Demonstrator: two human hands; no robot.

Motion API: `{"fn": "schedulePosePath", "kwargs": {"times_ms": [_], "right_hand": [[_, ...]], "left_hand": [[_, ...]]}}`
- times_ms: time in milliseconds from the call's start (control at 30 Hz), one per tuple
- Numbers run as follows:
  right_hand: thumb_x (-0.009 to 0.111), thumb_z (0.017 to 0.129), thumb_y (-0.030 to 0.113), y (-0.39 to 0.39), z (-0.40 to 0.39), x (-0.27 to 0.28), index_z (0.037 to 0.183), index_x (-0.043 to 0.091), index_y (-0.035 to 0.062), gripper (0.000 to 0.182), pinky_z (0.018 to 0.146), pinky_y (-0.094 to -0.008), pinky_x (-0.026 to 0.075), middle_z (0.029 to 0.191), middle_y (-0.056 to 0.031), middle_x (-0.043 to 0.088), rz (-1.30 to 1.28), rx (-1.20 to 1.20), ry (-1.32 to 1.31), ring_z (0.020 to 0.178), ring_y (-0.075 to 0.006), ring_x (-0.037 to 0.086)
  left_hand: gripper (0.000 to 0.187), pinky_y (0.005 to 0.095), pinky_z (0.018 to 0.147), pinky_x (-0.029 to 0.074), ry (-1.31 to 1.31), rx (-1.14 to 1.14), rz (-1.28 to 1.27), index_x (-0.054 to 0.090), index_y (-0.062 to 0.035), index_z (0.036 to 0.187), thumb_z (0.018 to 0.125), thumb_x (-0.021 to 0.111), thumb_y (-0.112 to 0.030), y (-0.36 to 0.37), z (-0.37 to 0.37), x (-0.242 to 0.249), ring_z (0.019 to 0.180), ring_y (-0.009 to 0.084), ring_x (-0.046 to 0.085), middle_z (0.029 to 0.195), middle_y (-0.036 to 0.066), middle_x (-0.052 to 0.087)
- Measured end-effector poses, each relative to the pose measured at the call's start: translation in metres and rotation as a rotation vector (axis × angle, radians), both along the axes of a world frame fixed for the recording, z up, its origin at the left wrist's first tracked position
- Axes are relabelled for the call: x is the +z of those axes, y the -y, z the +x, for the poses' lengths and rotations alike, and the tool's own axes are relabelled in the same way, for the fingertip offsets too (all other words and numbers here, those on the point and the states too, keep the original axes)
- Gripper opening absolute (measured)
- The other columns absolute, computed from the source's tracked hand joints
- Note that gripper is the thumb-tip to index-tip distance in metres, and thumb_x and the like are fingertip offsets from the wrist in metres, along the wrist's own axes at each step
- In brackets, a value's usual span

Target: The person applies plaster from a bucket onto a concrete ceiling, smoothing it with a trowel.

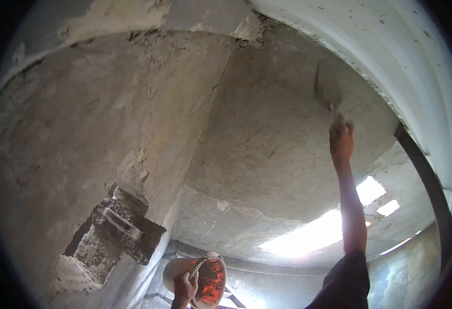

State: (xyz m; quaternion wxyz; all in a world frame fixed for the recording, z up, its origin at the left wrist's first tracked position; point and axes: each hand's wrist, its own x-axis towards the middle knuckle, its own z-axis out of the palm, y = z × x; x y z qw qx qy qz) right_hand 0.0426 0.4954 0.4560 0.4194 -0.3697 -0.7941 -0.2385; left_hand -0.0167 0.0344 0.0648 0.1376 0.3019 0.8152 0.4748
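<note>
My right hand (342, 140) is raised high and closed round the handle of a trowel (328, 88). The blade, blurred by motion, lies close against the damp grey plaster of the wall (267, 118). Low in the view, my left hand (185, 286) grips the rim of a rounded container (211, 282). It is pale outside, with a red-orange inside smeared with grey mortar. To the left, a plastering float (128, 226) with a loop handle and caked mortar rests at a rough recess (98, 252) in the wall.
A second plastered wall (92, 113) meets the first in a corner on the left. White corrugated sheeting (411, 56) curves over the upper right, with a dark metal bar (429, 180) below it. Bright light patches (308, 234) fall low on the wall.
</note>
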Motion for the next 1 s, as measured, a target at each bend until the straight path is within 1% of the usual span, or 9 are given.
{"fn": "schedulePosePath", "kwargs": {"times_ms": [100, 133, 200, 300, 433, 600, 700, 767, 1000], "right_hand": [[0.061, 0.083, 0.018, 0.032, 0.071, -0.068, 0.126, 0.047, 0.0066, 0.047, 0.063, -0.0419, 0.051, 0.111, -0.0218, 0.052, 0.233, 0.149, 0.233, 0.083, -0.0357, 0.059], [0.058, 0.085, 0.013, 0.040, 0.098, -0.109, 0.124, 0.048, 0.0022, 0.041, 0.060, -0.0365, 0.050, 0.099, -0.0209, 0.058, 0.078, 0.206, 0.156, 0.074, -0.0291, 0.059], [0.059, 0.086, 0.010, 0.103, 0.141, -0.171, 0.111, 0.052, 0.0031, 0.026, 0.050, -0.0223, 0.046, 0.080, -0.0051, 0.060, -1.129, 0.255, -0.579, 0.057, -0.0100, 0.054], [0.071, 0.075, 0.006, 0.220, 0.171, -0.236, 0.106, 0.046, 0.0052, 0.040, 0.041, -0.0245, 0.045, 0.081, -0.0060, 0.057, -1.369, 0.010, -0.269, 0.053, -0.0095, 0.052], [0.069, 0.076, 0.003, 0.324, 0.238, -0.328, 0.102, 0.046, 0.0045, 0.034, 0.045, -0.0250, 0.046, 0.083, -0.0056, 0.054, -1.804, 0.096, -0.491, 0.059, -0.0108, 0.057], [0.065, 0.082, 0.011, 0.384, 0.261, -0.360, 0.117, 0.051, -0.0021, 0.040, 0.066, -0.0305, 0.050, 0.097, -0.0107, 0.061, -1.941, 0.179, -0.256, 0.079, -0.0151, 0.060], [0.063, 0.078, 0.015, 0.378, 0.248, -0.339, 0.108, 0.058, 0.0003, 0.034, 0.071, -0.0374, 0.048, 0.089, -0.0181, 0.062, -1.557, 0.184, 0.265, 0.077, -0.0322, 0.062], [0.063, 0.077, 0.017, 0.367, 0.244, -0.341, 0.107, 0.058, 0.0010, 0.035, 0.071, -0.0397, 0.048, 0.088, -0.0189, 0.062, -1.621, 0.185, 0.192, 0.080, -0.0361, 0.061], [0.056, 0.083, 0.022, 0.330, 0.215, -0.321, 0.098, 0.064, 0.0185, 0.018, 0.060, -0.0418, 0.051, 0.077, -0.0151, 0.062, -1.439, 0.287, 0.590, 0.069, -0.0307, 0.064]], "left_hand": [[0.033, 0.0463, 0.059, 0.044, 0.073, -0.044, -0.071, 0.058, 0.0002, 0.069, 0.084, 0.059, -0.029, 0.001, 0.003, 0.007, 0.063, 0.0423, 0.056, 0.064, 0.022, 0.057], [0.032, 0.0465, 0.060, 0.044, 0.046, -0.042, -0.057, 0.058, 0.0000, 0.069, 0.084, 0.059, -0.029, 0.000, 0.005, 0.015, 0.065, 0.0421, 0.057, 0.066, 0.022, 0.058], [0.030, 0.0466, 0.063, 0.045, -0.010, -0.036, -0.046, 0.059, 0.0000, 0.074, 0.083, 0.059, -0.028, -0.002, 0.006, 0.025, 0.069, 0.0414, 0.057, 0.071, 0.022, 0.059], [0.030, 0.0444, 0.075, 0.047, -0.005, -0.071, -0.120, 0.062, 0.0019, 0.093, 0.083, 0.060, -0.027, 0.001, 0.013, 0.008, 0.080, 0.0389, 0.059, 0.084, 0.022, 0.062], [0.022, 0.0427, 0.063, 0.047, -0.061, -0.098, -0.089, 0.062, 0.0014, 0.084, 0.086, 0.058, -0.021, -0.003, 0.012, 0.036, 0.071, 0.0390, 0.059, 0.075, 0.021, 0.061], [0.033, 0.0413, 0.054, 0.043, -0.088, -0.071, 0.002, 0.058, 0.0025, 0.073, 0.085, 0.061, -0.028, -0.009, 0.010, 0.060, 0.065, 0.0426, 0.056, 0.068, 0.024, 0.056], [0.030, 0.0418, 0.056, 0.044, -0.141, -0.107, -0.037, 0.058, 0.0013, 0.075, 0.087, 0.059, -0.026, -0.008, 0.021, 0.078, 0.064, 0.0402, 0.057, 0.068, 0.021, 0.058], [0.031, 0.0407, 0.054, 0.043, -0.118, -0.160, -0.102, 0.057, 0.0007, 0.073, 0.086, 0.060, -0.027, -0.007, 0.020, 0.087, 0.060, 0.0387, 0.055, 0.066, 0.020, 0.057], [0.026, 0.0364, 0.051, 0.040, -0.307, -0.352, 0.024, 0.056, 0.0007, 0.069, 0.083, 0.064, -0.020, -0.019, 0.021, 0.109, 0.051, 0.0286, 0.051, 0.059, 0.015, 0.053]]}}
